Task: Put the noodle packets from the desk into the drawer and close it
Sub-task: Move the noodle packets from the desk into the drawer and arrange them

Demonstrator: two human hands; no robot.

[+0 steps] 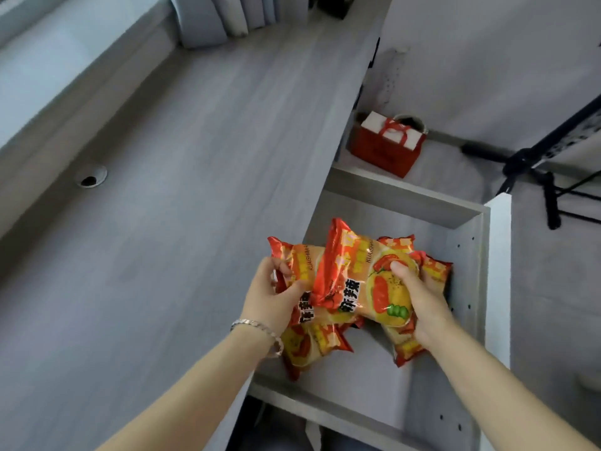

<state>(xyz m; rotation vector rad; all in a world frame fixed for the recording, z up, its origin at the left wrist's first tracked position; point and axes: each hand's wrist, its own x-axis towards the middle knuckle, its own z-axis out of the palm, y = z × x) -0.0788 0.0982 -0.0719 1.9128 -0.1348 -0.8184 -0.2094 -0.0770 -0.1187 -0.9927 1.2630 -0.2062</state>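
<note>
Several red and orange noodle packets (348,281) are bunched together over the open grey drawer (468,288), which juts out to the right of the desk (162,222). My left hand (276,297) grips the left side of the bunch, at the desk's edge. My right hand (419,301) grips the right side, thumb pressed on the top packet. Another packet (309,346) hangs below my left wrist, and one (406,348) shows under my right hand. Whether these lie on the drawer floor I cannot tell.
A red gift bag (387,144) stands on the floor beyond the drawer. A black tripod (540,177) stands at the right. The desk has a round cable hole (90,177) at the left and folders (227,17) at its far end.
</note>
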